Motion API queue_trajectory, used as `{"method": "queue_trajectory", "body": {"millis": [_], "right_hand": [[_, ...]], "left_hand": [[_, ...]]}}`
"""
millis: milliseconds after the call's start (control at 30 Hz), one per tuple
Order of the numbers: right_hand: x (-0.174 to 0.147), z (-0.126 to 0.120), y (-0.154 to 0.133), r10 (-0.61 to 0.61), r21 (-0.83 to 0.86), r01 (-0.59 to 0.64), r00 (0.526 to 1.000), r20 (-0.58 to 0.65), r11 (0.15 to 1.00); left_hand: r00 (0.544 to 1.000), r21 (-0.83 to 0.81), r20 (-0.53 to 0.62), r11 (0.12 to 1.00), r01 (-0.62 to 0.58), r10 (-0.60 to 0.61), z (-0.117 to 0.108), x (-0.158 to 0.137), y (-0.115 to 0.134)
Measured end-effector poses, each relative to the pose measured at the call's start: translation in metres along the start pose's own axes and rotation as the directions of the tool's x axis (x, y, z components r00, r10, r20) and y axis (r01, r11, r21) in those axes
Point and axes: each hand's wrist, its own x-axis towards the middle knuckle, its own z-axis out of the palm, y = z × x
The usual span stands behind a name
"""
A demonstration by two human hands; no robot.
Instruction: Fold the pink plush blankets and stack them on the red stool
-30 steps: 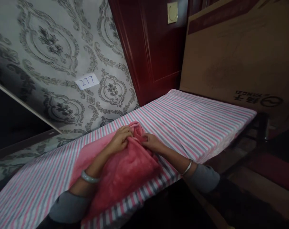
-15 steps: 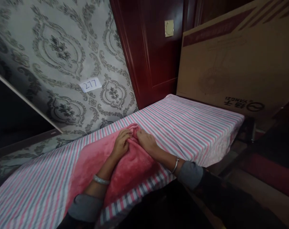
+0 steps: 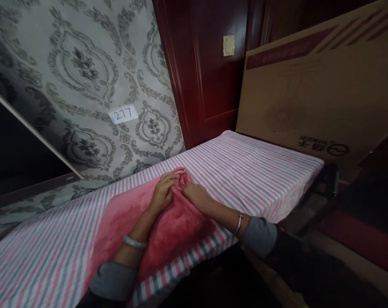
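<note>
A plush pink-red cloth (image 3: 177,231), perhaps a towel or small blanket, lies on a striped sheet (image 3: 251,171) that covers a table-like surface. At its far right end the cloth is bunched into gathered folds. My left hand (image 3: 163,190) is closed on these folds from the left side. From the right, my right hand (image 3: 197,196) grips the same bunched edge, its fingertips partly hidden in the fabric. The two hands are close together, with a raised ridge of cloth between them. The rest of the cloth spreads flat toward the lower left.
A patterned wall with a paper label marked 277 (image 3: 123,114) stands behind the surface. At the back right a large cardboard box (image 3: 277,94) leans by a dark red door panel (image 3: 210,85). A dark screen (image 3: 21,154) is at the left.
My right hand has shifted slightly down and left along the bunched cloth, its fingers tucked deeper into the folds. My left hand stays in about the same place. The camera view has tilted slightly.
</note>
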Motion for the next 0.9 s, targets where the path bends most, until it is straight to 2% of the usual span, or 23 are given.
{"method": "queue_trajectory", "body": {"millis": [133, 300, 367, 433, 567, 667, 767, 833, 900], "right_hand": [[0.009, 0.002, -0.001, -0.005, 0.0, 0.005, 0.997, 0.078, 1.0], [0.006, -0.01, 0.009, -0.033, 0.075, 0.023, 0.99, 0.135, 0.997], [-0.004, -0.011, 0.014, -0.041, 0.141, 0.023, 0.991, 0.127, 0.99], [-0.019, -0.01, 0.019, 0.002, 0.233, -0.019, 0.997, 0.074, 0.972], [-0.048, -0.001, 0.024, 0.158, 0.431, -0.144, 0.988, 0.003, 0.891], [-0.06, 0.003, 0.026, 0.245, 0.555, -0.217, 0.969, 0.025, 0.803], [-0.064, 0.003, 0.027, 0.269, 0.638, -0.237, 0.962, 0.049, 0.733], [-0.065, 0.001, 0.025, 0.266, 0.655, -0.223, 0.963, 0.035, 0.722], [-0.066, -0.001, 0.022, 0.245, 0.616, -0.178, 0.969, -0.026, 0.767]], "left_hand": [[0.999, -0.005, 0.045, 1.0, -0.025, 0.025, -0.001, 0.005, 0.003], [0.993, -0.009, 0.113, 0.999, -0.045, 0.046, -0.005, 0.006, 0.002], [0.984, 0.01, 0.169, 0.998, -0.06, 0.058, -0.009, 0.007, 0.004], [0.968, 0.039, 0.245, 0.997, -0.069, 0.058, -0.012, 0.011, 0.011], [0.896, 0.075, 0.443, 0.995, -0.071, 0.031, -0.015, 0.022, 0.037], [0.817, 0.07, 0.576, 0.993, -0.098, 0.04, -0.018, 0.03, 0.06], [0.763, 0.079, 0.644, 0.987, -0.139, 0.056, -0.025, 0.034, 0.076], [0.741, 0.099, 0.67, 0.985, -0.144, 0.041, -0.031, 0.036, 0.083], [0.729, 0.12, 0.684, 0.985, -0.127, 0.011, -0.035, 0.038, 0.086]]}}
